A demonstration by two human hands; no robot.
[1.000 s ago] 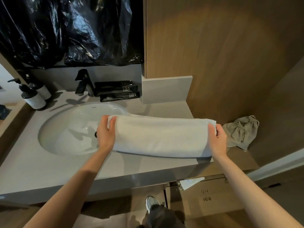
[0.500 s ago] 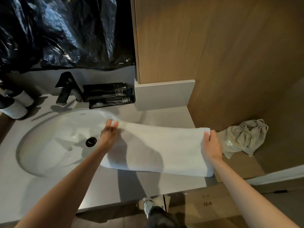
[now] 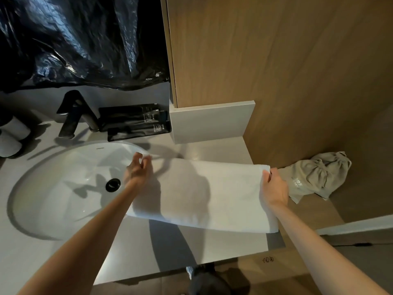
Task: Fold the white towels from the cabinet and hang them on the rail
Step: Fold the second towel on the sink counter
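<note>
A folded white towel [image 3: 212, 194] lies lengthwise on the grey counter [image 3: 136, 252], its left end overhanging the white sink basin [image 3: 63, 188]. My left hand [image 3: 138, 171] is at the towel's far left corner, fingers loosely spread, touching the edge. At the towel's right end, my right hand [image 3: 274, 188] has its fingers curled round the far corner. No rail or cabinet interior shows.
A black faucet [image 3: 73, 113] and black toiletry tubes [image 3: 136, 122] stand behind the basin. White bottles [image 3: 10, 137] sit at the left edge. A grey drawstring bag [image 3: 314, 177] lies right of the towel. Wooden panels [image 3: 276, 60] rise behind; black plastic sheeting [image 3: 74, 39] hangs above.
The towel was lowered from being held up at both ends onto the counter. My left hand has loosened its grip on the left corner. The view shifted right and closer.
</note>
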